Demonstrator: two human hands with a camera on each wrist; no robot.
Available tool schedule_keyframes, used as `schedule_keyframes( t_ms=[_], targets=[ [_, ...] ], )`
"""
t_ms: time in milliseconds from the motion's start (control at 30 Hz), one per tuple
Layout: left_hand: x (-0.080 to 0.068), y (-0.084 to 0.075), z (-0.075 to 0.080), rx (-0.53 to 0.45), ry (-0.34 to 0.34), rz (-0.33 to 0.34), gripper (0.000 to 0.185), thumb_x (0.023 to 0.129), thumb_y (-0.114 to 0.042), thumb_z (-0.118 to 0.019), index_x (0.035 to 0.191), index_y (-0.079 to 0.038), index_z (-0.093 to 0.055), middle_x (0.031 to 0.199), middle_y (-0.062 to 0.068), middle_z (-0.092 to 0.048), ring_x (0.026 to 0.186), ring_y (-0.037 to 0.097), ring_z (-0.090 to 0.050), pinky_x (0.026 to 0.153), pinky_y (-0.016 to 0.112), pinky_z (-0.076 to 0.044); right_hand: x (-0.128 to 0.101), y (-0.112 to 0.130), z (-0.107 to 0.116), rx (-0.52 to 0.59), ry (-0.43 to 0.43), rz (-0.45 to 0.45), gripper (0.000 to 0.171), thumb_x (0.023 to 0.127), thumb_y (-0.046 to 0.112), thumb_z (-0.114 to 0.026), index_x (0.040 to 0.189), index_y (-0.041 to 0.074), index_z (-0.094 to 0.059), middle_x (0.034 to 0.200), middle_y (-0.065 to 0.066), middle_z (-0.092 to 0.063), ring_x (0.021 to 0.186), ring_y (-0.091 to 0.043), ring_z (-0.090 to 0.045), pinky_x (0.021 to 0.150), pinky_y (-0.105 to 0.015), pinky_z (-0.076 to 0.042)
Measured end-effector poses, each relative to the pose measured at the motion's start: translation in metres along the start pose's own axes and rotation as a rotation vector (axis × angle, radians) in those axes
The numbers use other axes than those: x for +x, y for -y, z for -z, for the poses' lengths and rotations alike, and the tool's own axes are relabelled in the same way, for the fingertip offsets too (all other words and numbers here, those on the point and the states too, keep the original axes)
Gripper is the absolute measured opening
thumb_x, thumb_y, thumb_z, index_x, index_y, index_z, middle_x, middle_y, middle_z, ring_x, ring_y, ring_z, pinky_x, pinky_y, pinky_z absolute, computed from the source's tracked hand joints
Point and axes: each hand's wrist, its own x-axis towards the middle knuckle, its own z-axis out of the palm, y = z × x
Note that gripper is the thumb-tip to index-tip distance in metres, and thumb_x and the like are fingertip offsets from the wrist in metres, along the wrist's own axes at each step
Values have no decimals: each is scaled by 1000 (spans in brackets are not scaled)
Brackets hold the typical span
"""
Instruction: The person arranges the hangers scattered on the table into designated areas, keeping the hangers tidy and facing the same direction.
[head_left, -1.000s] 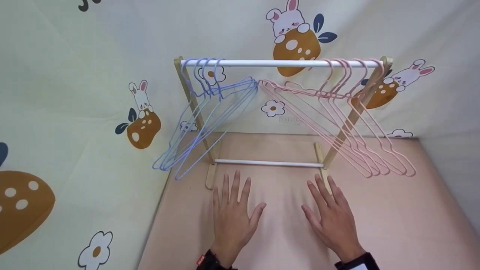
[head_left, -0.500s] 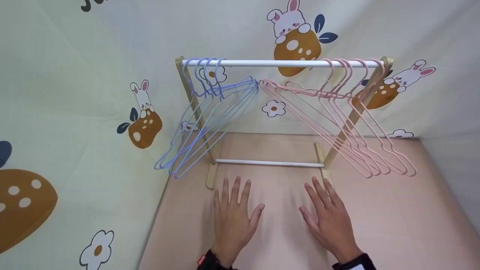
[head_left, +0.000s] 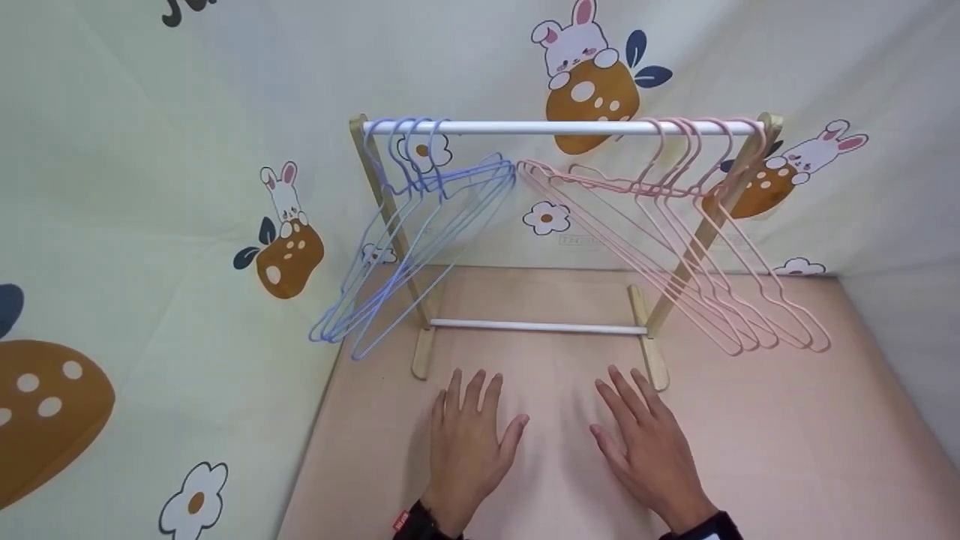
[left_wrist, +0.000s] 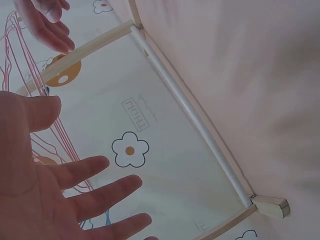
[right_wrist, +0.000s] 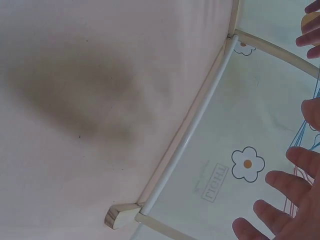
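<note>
A small wooden rack [head_left: 382,202] with a white top rail [head_left: 555,127] stands on the pink surface [head_left: 787,442]. Several blue hangers [head_left: 420,240] hang at the rail's left end, several pink hangers [head_left: 675,247] at its right. My left hand [head_left: 469,442] and right hand [head_left: 645,442] are spread flat, palms down, just in front of the rack's white lower bar [head_left: 536,327], holding nothing. The left wrist view shows straight fingers [left_wrist: 80,170] near the lower bar [left_wrist: 195,120]. In the right wrist view, fingers [right_wrist: 295,190] appear beside the lower bar [right_wrist: 195,125].
A cream cloth printed with rabbits, mushrooms and flowers [head_left: 285,240] walls in the back and left side. The rack's wooden feet [head_left: 424,352] rest on the pink surface close to my fingertips. Bare pink surface extends to the right of the rack.
Both hands have slid slightly back toward me and a little closer together, still flat and spread. The rack and hangers have not moved.
</note>
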Motion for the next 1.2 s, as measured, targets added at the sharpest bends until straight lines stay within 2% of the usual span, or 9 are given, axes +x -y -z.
schedule_keyframes(
  t_ms=[167,333,433,500,600,700,800,933,1200],
  targets=[
    [16,8,28,-33,-102,-64,53,102,-41,-76,142,-6,-70,142,16,-68,139,42,-58,110,57,-51,15,-2,25,34,-78,43,54,107,37,-67,150,4,-66,164,-14,-55,151,-41,-48,122,-49,-39],
    [39,20,80,-92,-372,-186,48,94,-25,-87,133,-2,-73,130,16,-74,118,35,-70,97,48,-61,37,-5,67,86,-292,148,50,114,40,-53,134,0,-73,146,-18,-68,133,-41,-61,127,-23,-26],
    [57,30,116,-108,-525,-204,48,92,-19,-88,133,0,-72,131,18,-73,119,38,-68,99,52,-59,55,-14,93,63,-409,179,46,109,35,-57,129,-3,-74,139,-22,-71,126,-45,-63,125,-25,-30],
    [70,40,136,-109,-571,-154,51,92,-19,-86,137,0,-68,138,19,-70,129,41,-63,107,58,-53,68,-23,108,36,-433,156,48,106,35,-59,132,-3,-72,143,-23,-68,129,-48,-60,126,-31,-32],
    [87,57,156,-113,-517,0,65,97,-28,-84,150,0,-59,156,24,-56,148,46,-48,119,67,-38,83,-41,127,-6,-403,51,62,101,44,-60,142,-3,-63,155,-24,-58,139,-50,-51,123,-49,-39],
    [100,73,162,-123,-338,169,87,98,-43,-81,164,0,-43,170,27,-38,159,50,-30,125,72,-26,94,-58,140,-19,-315,-89,81,93,49,-68,155,-2,-51,166,-27,-43,150,-53,-38,119,-69,-37],
    [108,83,156,-147,-173,272,105,96,-52,-81,171,0,-29,174,29,-29,160,51,-27,124,73,-27,101,-69,146,-2,-206,-215,99,87,47,-81,164,0,-39,171,-30,-32,156,-56,-28,120,-77,-30],
    [109,88,142,-164,-96,295,110,94,-51,-84,171,1,-25,172,30,-34,151,52,-43,116,73,-40,106,-74,145,13,-107,-306,115,83,44,-93,170,3,-30,169,-34,-33,147,-59,-36,114,-82,-31],
    [115,92,125,-160,-153,251,100,94,-41,-86,167,3,-34,161,31,-49,139,52,-54,104,72,-50,108,-66,140,0,-133,-333,100,91,28,-89,168,-3,-33,145,-35,-55,111,-54,-60,78,-70,-52]
  ],
)
